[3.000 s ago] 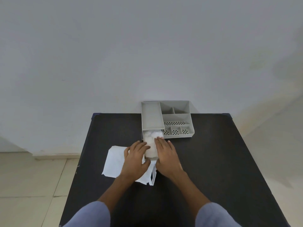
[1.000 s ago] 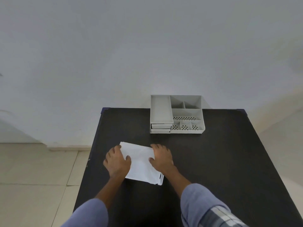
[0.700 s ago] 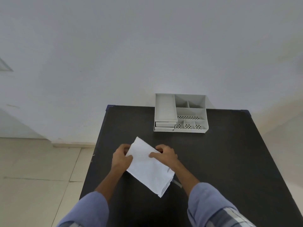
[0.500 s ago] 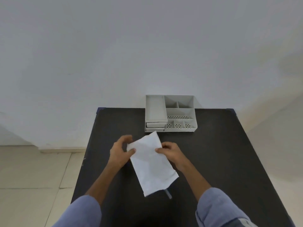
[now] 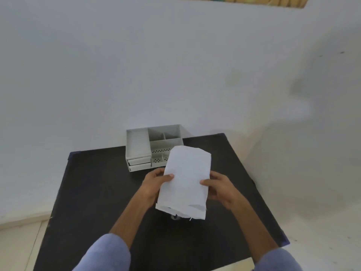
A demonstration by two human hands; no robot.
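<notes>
A white cloth (image 5: 185, 182) is held up above the black table (image 5: 93, 188), standing lengthwise with its frayed end toward me. My left hand (image 5: 154, 182) grips its left edge, thumb on the front face. My right hand (image 5: 218, 186) grips the right edge the same way. Behind the cloth stands a grey desk organiser (image 5: 144, 147) with two small drawers pushed in on its left front. The cloth hides the organiser's front right corner.
The organiser sits at the table's far edge against a white wall (image 5: 175, 65). Tiled floor (image 5: 17, 237) lies left of the table. A small dark item (image 5: 175, 217) shows just below the cloth's lower edge.
The organiser's drawer, open three seconds ago, is pushed in. Both hands have lifted the cloth off the table and turned it lengthwise, raising it higher and toward the organiser.
</notes>
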